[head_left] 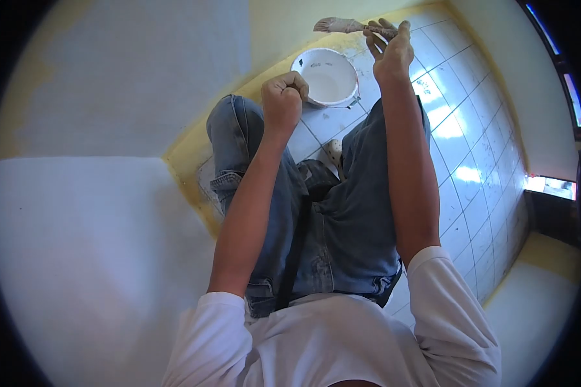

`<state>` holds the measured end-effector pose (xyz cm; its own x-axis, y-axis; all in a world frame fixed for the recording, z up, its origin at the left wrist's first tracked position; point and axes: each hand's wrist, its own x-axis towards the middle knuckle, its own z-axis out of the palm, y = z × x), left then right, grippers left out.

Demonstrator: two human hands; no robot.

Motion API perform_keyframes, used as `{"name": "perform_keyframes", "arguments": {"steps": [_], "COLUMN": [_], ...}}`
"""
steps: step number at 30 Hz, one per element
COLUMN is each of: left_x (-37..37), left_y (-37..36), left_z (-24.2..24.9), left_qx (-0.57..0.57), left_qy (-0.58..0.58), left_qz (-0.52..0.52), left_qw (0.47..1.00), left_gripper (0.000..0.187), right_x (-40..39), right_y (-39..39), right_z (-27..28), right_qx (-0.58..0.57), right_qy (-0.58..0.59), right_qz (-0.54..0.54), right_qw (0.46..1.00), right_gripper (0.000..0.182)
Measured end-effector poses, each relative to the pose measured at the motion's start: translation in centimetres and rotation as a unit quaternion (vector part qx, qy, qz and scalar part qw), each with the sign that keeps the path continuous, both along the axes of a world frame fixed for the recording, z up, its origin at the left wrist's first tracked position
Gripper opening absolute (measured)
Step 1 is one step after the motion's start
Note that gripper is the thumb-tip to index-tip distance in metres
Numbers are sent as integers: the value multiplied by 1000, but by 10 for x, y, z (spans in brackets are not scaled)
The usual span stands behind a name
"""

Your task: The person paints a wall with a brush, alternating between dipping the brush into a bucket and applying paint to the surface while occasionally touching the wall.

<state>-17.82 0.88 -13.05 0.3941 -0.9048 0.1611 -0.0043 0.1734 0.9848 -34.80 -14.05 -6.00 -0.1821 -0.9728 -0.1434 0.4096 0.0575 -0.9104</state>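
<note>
A paintbrush (343,26) with paint-caked bristles points left, its handle resting in the fingers of my right hand (395,53). Some of those fingers are spread while the brush is held level above the floor. My left hand (283,102) is curled into a fist above my knee, and nothing shows sticking out of it. Just beyond that fist stands a white bucket (354,82) on the floor, with whitish paint inside and smears on its rim. The brush is apart from the bucket, above and beyond it.
White floor tiles (461,145) run off to the right. Walls painted white (64,245) and yellowish, with a yellow band along the bottom, close in on the left and far side. My bent knees in jeans (239,129) flank the bucket's near side. A light shoe (335,155) shows between them.
</note>
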Motion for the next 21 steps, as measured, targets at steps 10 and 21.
{"name": "perform_keyframes", "arguments": {"steps": [10,21], "left_x": [8,6], "left_y": [8,30], "left_z": [3,50], "left_qx": [5,15], "left_qy": [-20,-64], "left_qz": [19,-5], "left_qw": [1000,998], "left_gripper": [27,26], "right_x": [15,38], "right_y": [-9,5], "right_z": [-9,26], "right_qx": [16,-20], "right_qy": [-27,-93], "right_qz": [30,-74], "right_qw": [999,993], "right_gripper": [61,61]}}
